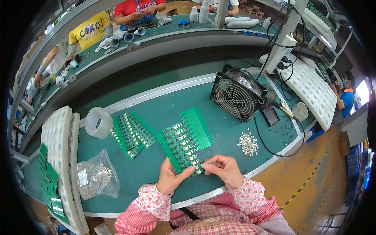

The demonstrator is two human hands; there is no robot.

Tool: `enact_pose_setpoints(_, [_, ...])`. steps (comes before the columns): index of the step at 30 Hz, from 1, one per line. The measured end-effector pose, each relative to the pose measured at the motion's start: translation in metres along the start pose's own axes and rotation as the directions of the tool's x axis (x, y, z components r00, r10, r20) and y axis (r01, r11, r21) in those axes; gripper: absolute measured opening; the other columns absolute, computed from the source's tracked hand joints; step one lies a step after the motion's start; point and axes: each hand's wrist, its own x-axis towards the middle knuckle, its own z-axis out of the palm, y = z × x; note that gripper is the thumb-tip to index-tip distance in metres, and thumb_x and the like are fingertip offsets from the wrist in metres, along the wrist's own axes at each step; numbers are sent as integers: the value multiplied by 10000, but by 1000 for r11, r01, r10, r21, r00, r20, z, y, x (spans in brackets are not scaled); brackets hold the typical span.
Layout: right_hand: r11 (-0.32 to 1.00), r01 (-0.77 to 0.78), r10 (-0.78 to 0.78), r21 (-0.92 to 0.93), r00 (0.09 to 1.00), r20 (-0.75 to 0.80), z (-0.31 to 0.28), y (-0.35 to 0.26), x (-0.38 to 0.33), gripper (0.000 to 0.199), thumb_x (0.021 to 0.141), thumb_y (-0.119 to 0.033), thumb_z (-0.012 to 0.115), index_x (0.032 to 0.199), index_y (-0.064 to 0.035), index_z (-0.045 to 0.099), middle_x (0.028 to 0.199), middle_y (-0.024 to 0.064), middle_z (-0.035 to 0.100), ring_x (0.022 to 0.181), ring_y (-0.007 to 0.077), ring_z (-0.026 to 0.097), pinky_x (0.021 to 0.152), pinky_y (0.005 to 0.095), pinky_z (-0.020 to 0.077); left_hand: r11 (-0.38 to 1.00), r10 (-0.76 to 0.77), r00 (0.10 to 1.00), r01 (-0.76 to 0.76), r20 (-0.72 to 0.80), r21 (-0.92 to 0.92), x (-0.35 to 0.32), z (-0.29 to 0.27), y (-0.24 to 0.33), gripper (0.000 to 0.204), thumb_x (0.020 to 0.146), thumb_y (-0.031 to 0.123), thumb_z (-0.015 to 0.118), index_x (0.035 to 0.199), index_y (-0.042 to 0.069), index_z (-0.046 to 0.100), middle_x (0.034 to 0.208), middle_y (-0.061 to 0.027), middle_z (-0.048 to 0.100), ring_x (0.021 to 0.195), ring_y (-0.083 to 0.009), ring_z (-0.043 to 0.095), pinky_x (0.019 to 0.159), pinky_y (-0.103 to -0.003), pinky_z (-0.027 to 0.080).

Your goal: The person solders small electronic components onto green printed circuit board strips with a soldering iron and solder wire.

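Observation:
My left hand [171, 177] grips the near end of a long green circuit board panel [178, 147], its thumb lying across the populated face. Rows of small white and dark components run along this panel. At the panel's near right corner, my right hand [225, 169] is closed, thumb and forefinger pinching the edge; its other fingers are curled and partly hidden. A plainer green board [201, 133] lies on the bench against the panel's far right side. To the left rest several fanned-out populated boards [133, 135]. Right of my hands is a loose pile of small white parts [248, 143].
A black fan [237, 96] stands at the back right, beside a soldering iron [288, 111] and cables. Left are a clear tape roll [98, 122], a plastic bag of parts [98, 178] and white foam trays [58, 133]. Other people work at the bench beyond [172, 28].

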Motion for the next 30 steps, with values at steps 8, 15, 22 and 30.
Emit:
enact_pose_setpoints(8, [997, 37, -42, 72, 997, 66, 2, 7, 0, 146, 857, -96, 636, 931, 22, 592, 897, 63, 630, 825, 96, 593, 738, 238, 498, 998, 39, 999, -39, -12, 42, 0, 2, -1, 446, 777, -15, 681, 1167, -20, 465, 1066, -73, 596, 943, -125, 590, 809, -266, 495])
enact_pose_setpoints(15, [994, 19, -26, 109, 998, 61, 7, 7, -1, 146, 867, -89, 621, 949, 19, 568, 908, 63, 622, 826, 104, 597, 737, 237, 506, 995, 59, 998, -56, -32, 86, -2, -1, -4, 425, 776, 5, 689, 1147, -18, 484, 1032, -68, 613, 905, -117, 601, 772, -258, 502])
enact_pose_setpoints(22, [990, 114, -116, 86, 993, 24, 11, 17, 1, 137, 870, -54, 608, 935, 21, 513, 900, 80, 608, 815, 99, 596, 735, 236, 514, 981, 101, 994, -95, -29, 171, -3, 3, 1, 400, 756, 11, 710, 1105, -18, 516, 970, -61, 636, 870, -109, 610, 754, -253, 506])
enact_pose_setpoints(30, [974, 197, -196, 108, 980, -15, 12, 19, -1, 150, 875, -74, 610, 929, 9, 497, 908, 71, 606, 811, 89, 593, 732, 225, 506, 970, 126, 991, -132, 42, 206, -3, 9, 2, 422, 738, -20, 712, 1106, -6, 505, 985, -60, 629, 875, -118, 611, 763, -260, 510])
